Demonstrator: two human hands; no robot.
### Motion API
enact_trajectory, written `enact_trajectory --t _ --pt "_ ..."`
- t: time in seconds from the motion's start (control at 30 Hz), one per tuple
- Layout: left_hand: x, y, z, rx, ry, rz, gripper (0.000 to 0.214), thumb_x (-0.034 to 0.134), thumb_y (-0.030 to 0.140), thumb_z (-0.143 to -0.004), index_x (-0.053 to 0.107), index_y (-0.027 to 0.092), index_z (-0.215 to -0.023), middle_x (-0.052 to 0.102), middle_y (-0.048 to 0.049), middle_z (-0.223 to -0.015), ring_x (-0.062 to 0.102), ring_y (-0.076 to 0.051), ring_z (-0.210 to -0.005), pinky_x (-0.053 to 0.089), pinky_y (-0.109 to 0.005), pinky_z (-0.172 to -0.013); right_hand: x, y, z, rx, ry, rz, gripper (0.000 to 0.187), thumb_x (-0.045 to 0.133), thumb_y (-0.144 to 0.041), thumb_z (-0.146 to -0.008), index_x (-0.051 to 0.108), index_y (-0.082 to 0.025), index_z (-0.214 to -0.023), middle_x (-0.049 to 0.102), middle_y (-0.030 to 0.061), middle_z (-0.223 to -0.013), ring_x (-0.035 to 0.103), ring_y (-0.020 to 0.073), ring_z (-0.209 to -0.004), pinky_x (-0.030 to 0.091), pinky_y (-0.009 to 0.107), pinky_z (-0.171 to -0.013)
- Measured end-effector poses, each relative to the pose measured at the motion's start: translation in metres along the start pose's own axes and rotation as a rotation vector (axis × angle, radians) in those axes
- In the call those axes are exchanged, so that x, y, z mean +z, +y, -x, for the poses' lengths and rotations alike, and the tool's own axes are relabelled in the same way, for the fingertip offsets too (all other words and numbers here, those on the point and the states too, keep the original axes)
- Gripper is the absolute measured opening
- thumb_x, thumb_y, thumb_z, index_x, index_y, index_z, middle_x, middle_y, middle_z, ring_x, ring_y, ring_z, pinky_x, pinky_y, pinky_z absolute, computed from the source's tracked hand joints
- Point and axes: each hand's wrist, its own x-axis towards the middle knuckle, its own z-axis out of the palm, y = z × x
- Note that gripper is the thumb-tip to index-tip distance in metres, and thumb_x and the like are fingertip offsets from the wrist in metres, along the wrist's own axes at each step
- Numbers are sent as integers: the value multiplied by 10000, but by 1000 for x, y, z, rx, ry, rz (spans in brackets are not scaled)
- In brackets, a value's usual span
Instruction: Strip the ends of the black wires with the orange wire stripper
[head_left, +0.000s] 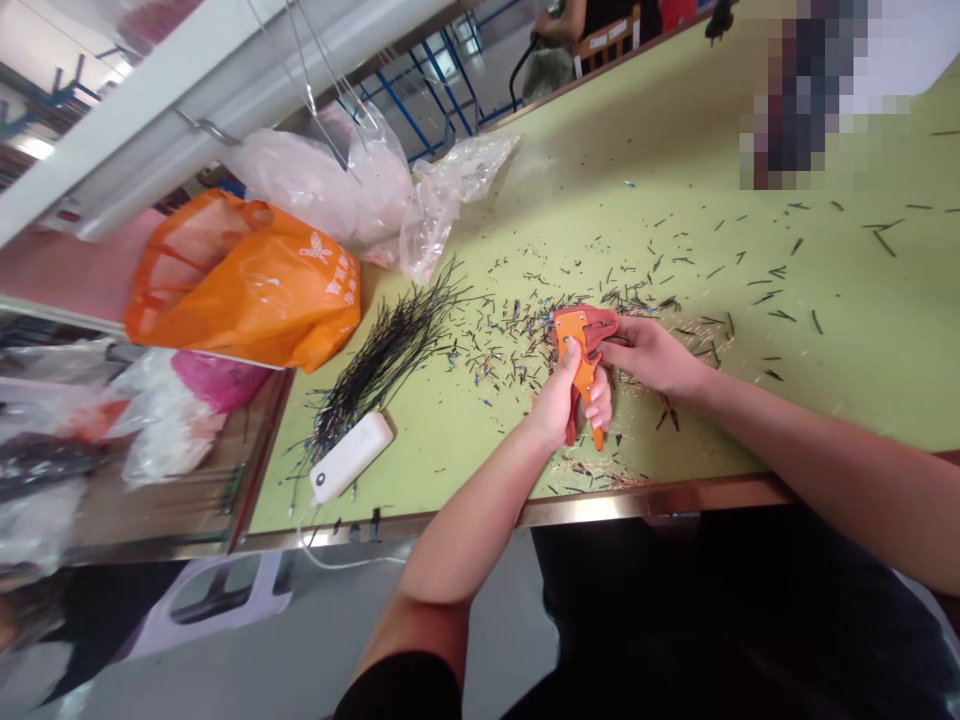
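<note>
My left hand [561,400] is wrapped round the handles of a wire stripper [576,335] with an orange and red body, held above the table. My right hand [656,352] is at the tool's right side, just below its red head. Its fingers are pinched together close to the tool; whatever they hold is hidden or too thin to make out. Short black wire offcuts [517,345] lie scattered around and beneath both hands. Left of them is a bundle of long thin black wires [390,345].
A white power bank [352,457] with a white cable lies against the wire bundle's near end. An orange bag [251,285] and crumpled clear plastic bags [360,190] stand at the table's left. The green table [675,90] has a metal front edge. Another person [562,30] is beyond it.
</note>
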Motion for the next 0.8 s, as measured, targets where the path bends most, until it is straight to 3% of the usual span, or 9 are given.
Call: enact_trajectory --t 0.23,0.37,0.43,0.53,0.63,0.7,0.77,0.8 --pt "2 -1 -2 -21 70 19 857 383 971 -881 430 214 -482 324 50 -368 365 -83 -287 384 -233 -362 1 2 -2 -5 12 30 309 798 -380 -843 822 -192 -1087 841 75 -1147 760 254 -1063 571 442 -1046" --pt "-1 7 -3 -18 61 19 865 332 971 -894 486 208 -517 401 27 -407 441 -105 -329 468 -258 -412 -5 2 -4 -11 46 87 258 800 -437 -871 810 -209 -992 818 58 -987 715 216 -893 579 377 -864" --pt "-6 12 -2 -14 49 24 869 317 965 -904 555 195 -578 505 -9 -472 548 -141 -407 543 -298 -487 -11 -1 -4 -24 81 150 246 789 -460 -904 781 -215 -911 751 34 -831 628 174 -732 518 325 -688" --pt "-17 20 0 61 86 -13 807 411 913 -930 642 176 -698 632 -49 -601 675 -186 -566 603 -333 -609 -21 -8 -2 -16 135 238 288 773 -485 -940 729 -213 -853 570 -22 -639 420 115 -545 331 289 -511" --pt "-29 27 8 256 223 -222 647 580 801 -933 697 176 -815 709 -64 -712 721 -198 -688 593 -310 -666 -27 -16 0 -3 178 230 302 758 -492 -955 699 -216 -845 490 -45 -588 342 98 -484 234 284 -451" --pt "-34 32 16 426 411 -447 498 666 685 -937 738 193 -917 747 -69 -806 742 -211 -796 590 -310 -734 -30 -20 1 -15 196 195 294 758 -487 -955 694 -220 -849 499 -42 -589 349 99 -476 229 280 -434" --pt "-37 38 24 562 605 -727 312 765 517 -909 772 223 -1015 776 -80 -952 750 -259 -1003 589 -363 -901 -31 -22 1 -49 202 178 279 760 -477 -956 699 -222 -861 515 -36 -602 357 101 -485 243 276 -434" --pt "-38 41 27 598 644 -894 271 808 426 -877 781 241 -1073 783 -87 -1052 728 -296 -1132 559 -419 -1027 -32 -22 1 -69 205 178 273 762 -470 -956 700 -222 -862 520 -34 -610 362 101 -494 254 275 -439"
